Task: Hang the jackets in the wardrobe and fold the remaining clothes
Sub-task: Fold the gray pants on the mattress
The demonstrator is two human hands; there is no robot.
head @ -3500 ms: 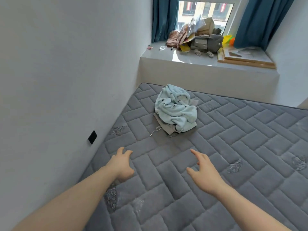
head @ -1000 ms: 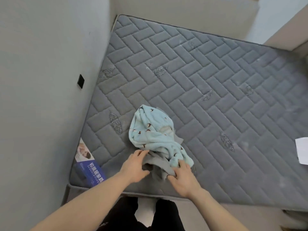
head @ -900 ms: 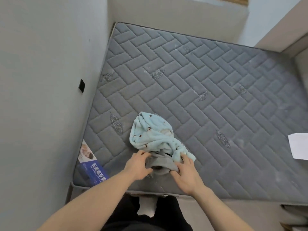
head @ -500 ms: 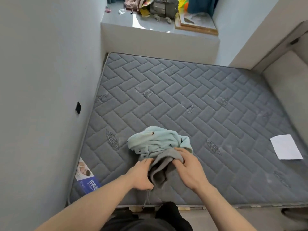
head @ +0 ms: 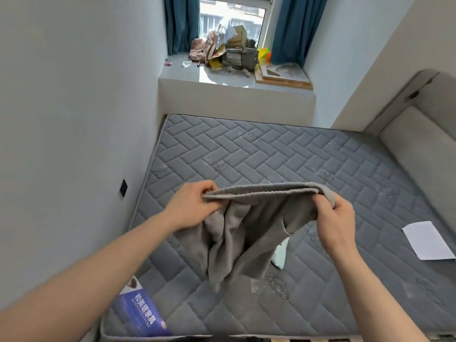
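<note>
Garment: one grey garment [head: 249, 225], soft knit with a ribbed band stretched taut along the top, the rest hanging in folds above the mattress [head: 283, 154].
Left hand [head: 190, 206]: fingers curled, pinching the band's left end.
Right hand [head: 338, 218]: fingers curled round the band's right end.
Change: half a second ago it lay bunched with a light-blue cloth; now lifted and spread.
Count: one garment, two hands, one white paper [head: 429, 240] beyond the right fingers.
</note>
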